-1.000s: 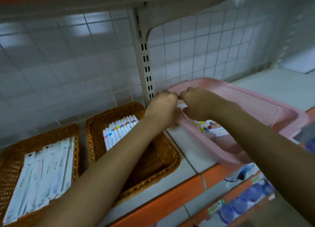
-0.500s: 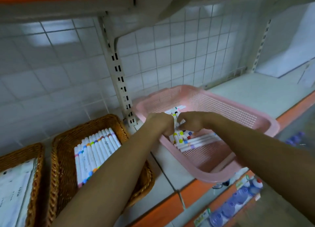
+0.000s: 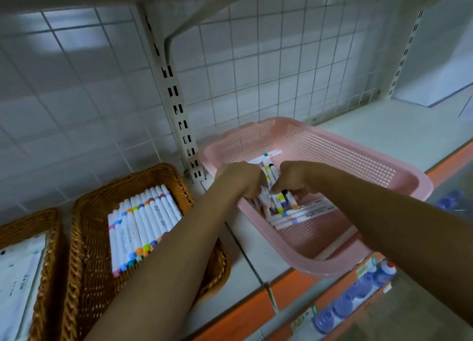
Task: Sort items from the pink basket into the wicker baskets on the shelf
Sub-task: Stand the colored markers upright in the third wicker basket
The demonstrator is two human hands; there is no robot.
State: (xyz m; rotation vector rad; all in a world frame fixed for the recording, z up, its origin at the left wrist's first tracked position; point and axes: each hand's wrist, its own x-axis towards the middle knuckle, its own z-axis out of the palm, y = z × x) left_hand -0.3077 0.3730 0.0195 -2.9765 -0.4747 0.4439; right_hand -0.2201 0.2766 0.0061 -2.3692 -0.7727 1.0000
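Note:
A pink plastic basket sits on the white shelf at centre right. In its near-left part lies a loose pile of white markers with coloured bands. Both my hands are down in that pile. My left hand has its fingers curled round a few markers, and my right hand pinches markers beside it, the two almost touching. To the left, a wicker basket holds a neat row of the same markers. A second wicker basket at the far left holds white flat packets.
A slotted white upright stands just behind the baskets against a wire grid back panel. The shelf runs on to the right, with an orange front edge. Blue-capped bottles sit on the shelf below.
The view has swung so the pink basket lies more central. My hands have gone from its near-left rim down into the marker pile and stay close together there.

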